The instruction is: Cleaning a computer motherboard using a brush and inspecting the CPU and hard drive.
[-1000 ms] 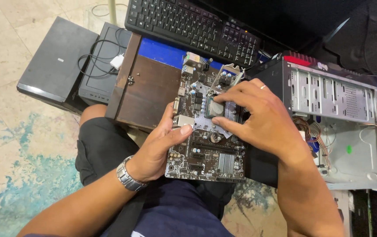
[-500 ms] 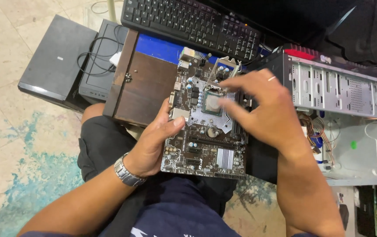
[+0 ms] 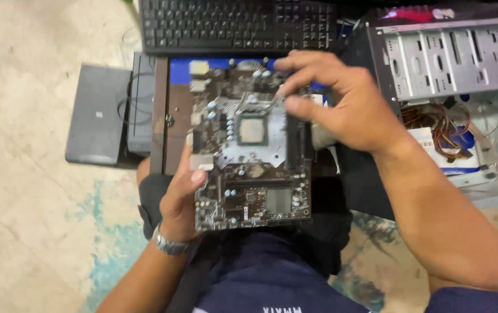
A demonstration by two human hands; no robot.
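The motherboard (image 3: 248, 148) lies in the middle of the frame, resting on the person's lap and tilted a little toward the camera, with its square processor (image 3: 253, 130) seated in the socket and plainly bare. The socket's thin metal lever (image 3: 263, 103) stands raised just above the chip, so the socket reads as unlatched; no cooler sits over it, and the board carries no cables. The right hand (image 3: 341, 107) comes in from the upper right, its grip pinched together on the tip of that lever. The left hand (image 3: 182, 194), a metal watch (image 3: 169, 245) on its wrist, clamps the board's left edge with the thumb on top. Judging from this, the board is out of the case and the processor exposed; the latch work is midway. Behind the board a brown wooden box (image 3: 165, 124) and a dark flat device (image 3: 98, 113) sit at left, a black keyboard (image 3: 237, 26) along the top, and an open grey computer case (image 3: 451, 58) at the upper right, all on the floor (image 3: 23, 203).
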